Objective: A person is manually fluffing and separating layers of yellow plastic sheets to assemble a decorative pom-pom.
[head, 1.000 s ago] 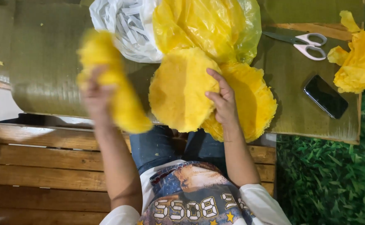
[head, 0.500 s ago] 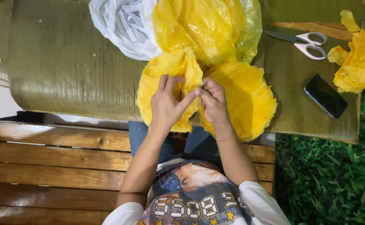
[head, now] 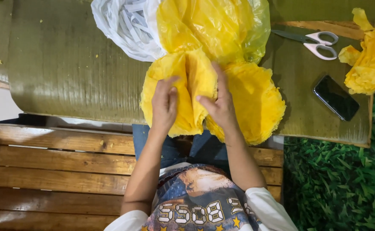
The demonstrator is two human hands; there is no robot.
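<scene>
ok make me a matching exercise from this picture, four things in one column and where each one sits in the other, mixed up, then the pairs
Things
1. scissors
2. phone
3. white plastic bag
4. folded yellow paper piece

Places
A. between the left hand and the right hand
B. far edge of the mat, left of the yellow plastic bag
C. far right of the mat, handles pointing right
D. on the mat, screen dark, nearer than the scissors

Pairs: 1-C, 2-D, 3-B, 4-A
</scene>
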